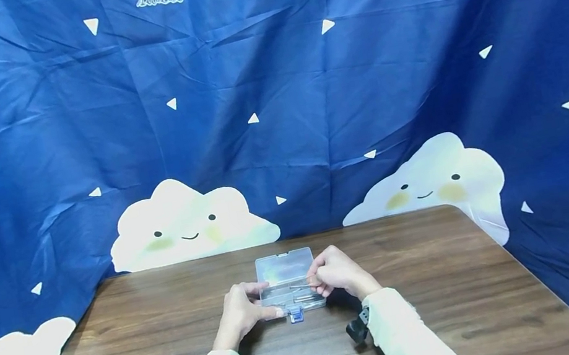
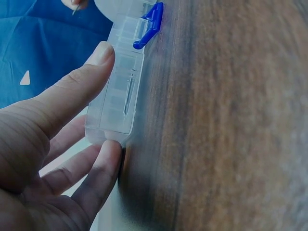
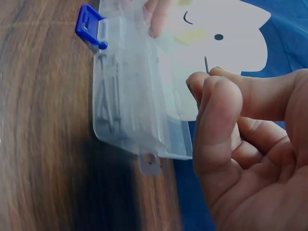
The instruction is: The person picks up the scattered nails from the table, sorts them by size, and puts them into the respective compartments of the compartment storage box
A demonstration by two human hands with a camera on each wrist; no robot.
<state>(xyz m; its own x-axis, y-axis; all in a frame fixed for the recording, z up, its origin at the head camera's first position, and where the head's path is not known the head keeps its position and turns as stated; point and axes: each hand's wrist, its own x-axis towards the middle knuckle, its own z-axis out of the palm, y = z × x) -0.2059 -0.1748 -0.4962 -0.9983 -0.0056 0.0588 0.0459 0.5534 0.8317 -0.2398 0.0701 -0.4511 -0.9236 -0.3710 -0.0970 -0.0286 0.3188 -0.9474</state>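
Observation:
A clear plastic box (image 1: 276,297) lies on the table with its lid (image 1: 285,265) raised toward the back. Its blue latch (image 1: 296,314) hangs at the front side. My left hand (image 1: 241,310) holds the box's left end, thumb along the front edge and other fingers around the end. Between thumb and fingertips, my right hand (image 1: 337,273) pinches a thin metal nail (image 3: 207,65) above the box's right part. The nail's pointed tip sticks out; my fingers hide the rest in the right wrist view. Several more nails (image 3: 116,91) lie inside, seen through the wall.
The brown wooden table (image 1: 431,310) extends around the box on all sides. Behind it hangs a blue cloth (image 1: 279,78) with white clouds and triangles. A small hanging tab (image 3: 150,164) juts from the box's right end.

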